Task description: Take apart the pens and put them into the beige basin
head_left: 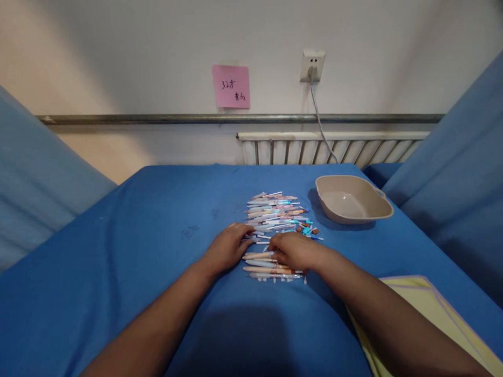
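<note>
Pen parts lie in a wide pile [275, 212] in the middle of the blue-covered table, pale barrels and thin white refills pointing left and right. Nearer me is a row of pale and peach pens [267, 264], with small white tips [275, 280] along its front. My left hand [230, 246] is at the left end of the pile, thumb and forefinger closed about the end of a pale pen barrel. Over the gap between pile and row, my right hand [294, 250] has its fingers curled down; what they hold is hidden. Blue and brown small parts [308, 229] lie beyond it.
A beige plastic basin [349, 201] stands at the back right. At the right front, under my forearm, lies a folded yellow cloth [428, 309]. Blue curtains [459, 157] hang on both sides. Behind are a radiator [334, 146] and a plugged-in cable [320, 120].
</note>
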Available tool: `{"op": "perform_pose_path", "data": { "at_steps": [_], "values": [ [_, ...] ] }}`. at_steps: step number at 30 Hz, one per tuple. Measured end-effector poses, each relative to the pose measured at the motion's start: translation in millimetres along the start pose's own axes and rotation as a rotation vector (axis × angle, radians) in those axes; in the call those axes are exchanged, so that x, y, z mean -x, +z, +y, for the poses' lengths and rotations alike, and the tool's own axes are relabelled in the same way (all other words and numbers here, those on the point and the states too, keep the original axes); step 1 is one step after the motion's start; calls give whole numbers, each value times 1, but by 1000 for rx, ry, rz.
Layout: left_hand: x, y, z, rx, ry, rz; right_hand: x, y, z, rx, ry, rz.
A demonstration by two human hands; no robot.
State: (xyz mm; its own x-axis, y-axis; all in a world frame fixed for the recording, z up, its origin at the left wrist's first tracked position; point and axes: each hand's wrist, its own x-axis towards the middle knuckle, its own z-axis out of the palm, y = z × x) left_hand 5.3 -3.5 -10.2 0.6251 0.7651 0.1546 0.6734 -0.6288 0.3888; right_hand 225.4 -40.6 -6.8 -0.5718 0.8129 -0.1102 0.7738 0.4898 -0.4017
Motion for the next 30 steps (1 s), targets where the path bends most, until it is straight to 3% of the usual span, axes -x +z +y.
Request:
{"op": "perform_pose_path", "data": {
  "at_steps": [5,13,18,25,30],
  "values": [
    [2,-6,7,132,53,-33,-3,2,13,-77,12,43],
    [-1,-3,12,30,28,-102,-6,7,21,-274,3,159],
    [0,-5,16,80,92,22,-8,8,23,-295,2,173],
    [1,-4,15,75,-56,-26,-7,8,22,-273,-2,190],
    [1,-4,15,101,63,-5,-7,6,21,-240,6,169]
  ]
}}
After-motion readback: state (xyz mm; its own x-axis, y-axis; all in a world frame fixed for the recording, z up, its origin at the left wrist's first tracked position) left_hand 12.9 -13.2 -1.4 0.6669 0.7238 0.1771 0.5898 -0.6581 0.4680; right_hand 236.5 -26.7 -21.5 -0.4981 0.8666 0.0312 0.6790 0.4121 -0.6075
